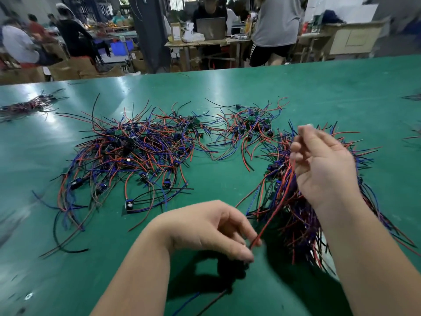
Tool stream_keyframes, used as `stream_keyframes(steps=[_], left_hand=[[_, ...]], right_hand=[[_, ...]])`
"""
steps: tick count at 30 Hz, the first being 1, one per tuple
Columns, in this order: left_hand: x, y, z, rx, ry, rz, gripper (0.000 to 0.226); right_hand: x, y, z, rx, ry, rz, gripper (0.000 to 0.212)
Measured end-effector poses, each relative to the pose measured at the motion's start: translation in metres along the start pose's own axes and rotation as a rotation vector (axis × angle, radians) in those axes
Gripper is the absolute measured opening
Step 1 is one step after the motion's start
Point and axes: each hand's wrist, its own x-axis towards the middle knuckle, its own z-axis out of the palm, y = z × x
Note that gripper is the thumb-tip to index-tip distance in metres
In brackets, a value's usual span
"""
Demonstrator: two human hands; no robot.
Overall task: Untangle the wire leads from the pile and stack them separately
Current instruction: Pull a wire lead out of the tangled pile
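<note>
- Broadly, the green worktop (pixel 227 87) carries it all: the big tangled pile (pixel 127 151) lies left of its middle, and a smaller clump (pixel 246 126) lies toward the far edge.
- The separated stack (pixel 293 215) fans out toward the near right corner, partly under your right forearm.
- Your right hand (pixel 323 165) is raised over that stack, fingers loosely curled. It is blurred, so I cannot tell whether they grip anything.
- Your left hand (pixel 205 226), by the near edge, pinches the lower end of one red lead (pixel 273 210) between thumb and fingertips. The lead slants up toward your right hand's fingers.
- Expect each lead to be light and limp — thin insulated strands that bend, spring back and snag on their neighbours.
- Small parts like the blue component (pixel 129 204) are probably what catches, and probably the fragile bit.
- Take hold on the insulation close to the component, not at the bare tip — then draw slowly along the wire's length.
</note>
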Motion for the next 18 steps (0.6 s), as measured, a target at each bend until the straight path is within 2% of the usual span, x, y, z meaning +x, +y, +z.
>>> stream_keyframes(steps=[3, 5, 7, 8, 10, 11, 13, 15, 16, 18], left_hand=[[0.002, 0.003, -0.007, -0.045, 0.288, 0.118, 0.018], [0.003, 0.004, -0.014, -0.149, 0.515, 0.148, 0.038], [0.005, 0.003, -0.02, -0.23, 0.666, 0.151, 0.05], [0.006, 0.002, -0.022, -0.241, 0.702, 0.155, 0.051], [0.008, 0.001, -0.02, -0.244, 0.716, 0.175, 0.048], [0.01, 0.0, -0.019, -0.233, 0.706, 0.181, 0.048], [0.012, 0.001, -0.016, -0.18, 0.678, 0.164, 0.05], [0.014, 0.003, -0.016, -0.117, 0.708, 0.141, 0.045], [0.014, 0.004, -0.017, -0.077, 0.773, 0.133, 0.037], [0.011, 0.001, -0.023, 0.123, 1.032, 0.099, 0.019]], right_hand=[[0.0, -0.002, -0.003, -0.08, 0.069, -0.197, 0.014], [-0.006, 0.004, -0.001, -0.26, -0.003, -0.341, 0.015], [-0.014, 0.012, 0.002, -0.488, -0.276, -0.372, 0.022], [-0.019, 0.017, 0.004, -0.627, -0.455, -0.32, 0.028], [-0.029, 0.028, 0.005, -0.953, -0.746, -0.256, 0.039], [-0.032, 0.033, 0.004, -1.106, -0.795, -0.333, 0.036], [-0.034, 0.038, 0.006, -1.227, -0.722, -0.499, 0.023], [-0.034, 0.032, 0.009, -1.21, -0.582, -0.512, 0.023], [-0.034, 0.027, 0.01, -1.18, -0.52, -0.519, 0.025], [-0.032, 0.008, 0.011, -1.136, -0.391, -0.614, 0.029]])
